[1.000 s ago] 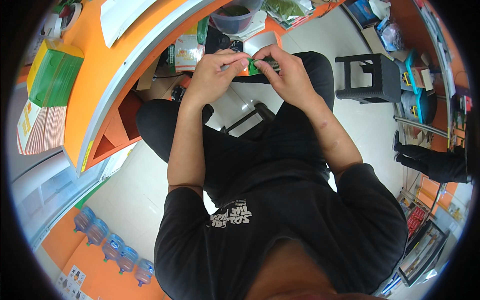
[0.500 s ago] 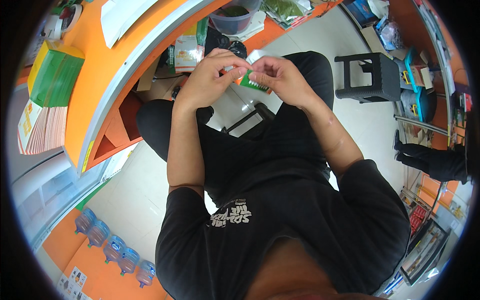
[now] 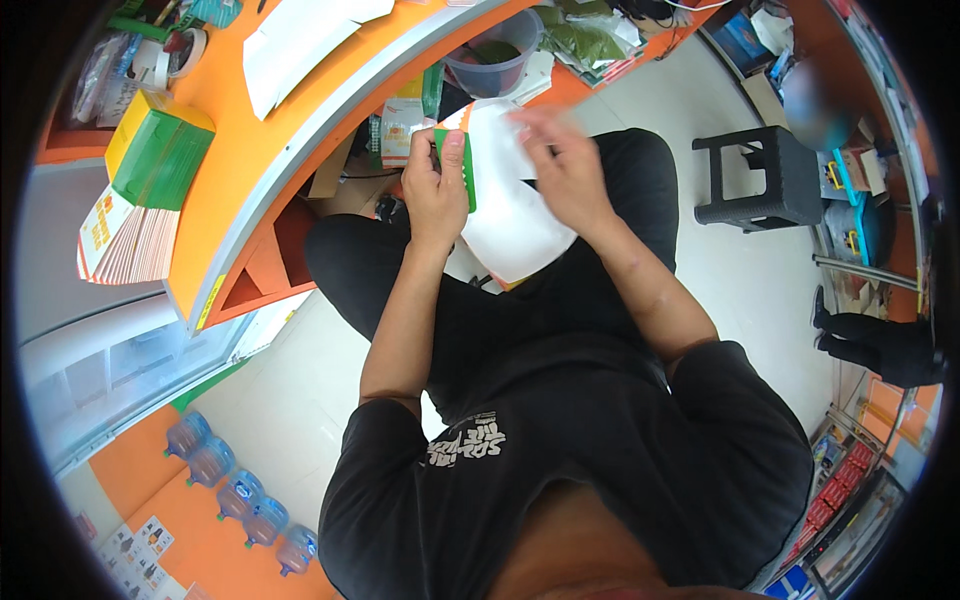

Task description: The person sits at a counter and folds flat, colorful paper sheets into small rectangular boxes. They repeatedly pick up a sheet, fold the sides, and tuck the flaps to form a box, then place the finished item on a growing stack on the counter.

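An unfolded paperboard carton (image 3: 512,215), plain white on the side facing up with a green printed flap along its left edge, is held over my lap. My left hand (image 3: 437,200) is closed on that green flap, thumb on top. At the carton's upper right is my right hand (image 3: 572,178), its fingertips smeared by motion. Whether they grip the carton or only brush it cannot be made out. A bit of orange print shows at the carton's lower tip.
A stack of flat green, yellow and white cartons (image 3: 160,160) stands on the curved orange desk (image 3: 225,150), near white paper (image 3: 300,45). Beyond my hands is a clear plastic tub (image 3: 495,60). A black stool (image 3: 757,180) stands right. Several water jugs (image 3: 240,495) line the lower left.
The carton, mostly hidden between my hands before, now shows its broad white side. My hands have moved apart, the left holding the green flap, the right moving quickly at the upper right.
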A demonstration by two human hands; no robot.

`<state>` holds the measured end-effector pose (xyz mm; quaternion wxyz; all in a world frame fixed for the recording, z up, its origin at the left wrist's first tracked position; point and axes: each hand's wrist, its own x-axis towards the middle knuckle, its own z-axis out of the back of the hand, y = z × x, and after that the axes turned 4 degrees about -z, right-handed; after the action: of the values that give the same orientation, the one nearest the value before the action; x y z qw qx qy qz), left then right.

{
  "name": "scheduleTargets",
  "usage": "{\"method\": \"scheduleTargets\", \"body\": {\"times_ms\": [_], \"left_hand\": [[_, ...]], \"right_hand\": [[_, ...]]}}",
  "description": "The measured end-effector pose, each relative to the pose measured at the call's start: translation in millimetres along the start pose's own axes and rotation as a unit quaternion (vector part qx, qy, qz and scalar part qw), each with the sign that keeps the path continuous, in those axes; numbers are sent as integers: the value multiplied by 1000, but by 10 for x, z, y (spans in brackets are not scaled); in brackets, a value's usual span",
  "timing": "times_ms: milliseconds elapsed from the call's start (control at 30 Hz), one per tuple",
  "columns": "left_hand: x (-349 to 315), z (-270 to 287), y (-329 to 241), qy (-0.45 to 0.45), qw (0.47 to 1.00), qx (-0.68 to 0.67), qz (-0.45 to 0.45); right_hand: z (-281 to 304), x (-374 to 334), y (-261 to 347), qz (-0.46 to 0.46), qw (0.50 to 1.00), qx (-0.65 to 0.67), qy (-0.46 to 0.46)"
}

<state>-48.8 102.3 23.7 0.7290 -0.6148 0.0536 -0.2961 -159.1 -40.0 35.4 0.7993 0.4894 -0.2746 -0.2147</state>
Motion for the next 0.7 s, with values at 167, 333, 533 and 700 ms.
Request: {"method": "scheduleTargets", "body": {"times_ms": [167, 333, 533, 700], "left_hand": [[-108, -107, -56, 30, 995, -79, 49], [-140, -180, -262, 53, 984, -162, 57], [-143, -272, -458, -20, 997, -32, 64], [-179, -120, -395, 31, 975, -175, 136]], "right_hand": [[123, 108, -29, -252, 905, 330, 94], [-18, 9, -222, -162, 950, 268, 13], [50, 19, -60, -136, 977, 165, -16], [-9, -104, -15, -83, 985, 110, -104]]}}
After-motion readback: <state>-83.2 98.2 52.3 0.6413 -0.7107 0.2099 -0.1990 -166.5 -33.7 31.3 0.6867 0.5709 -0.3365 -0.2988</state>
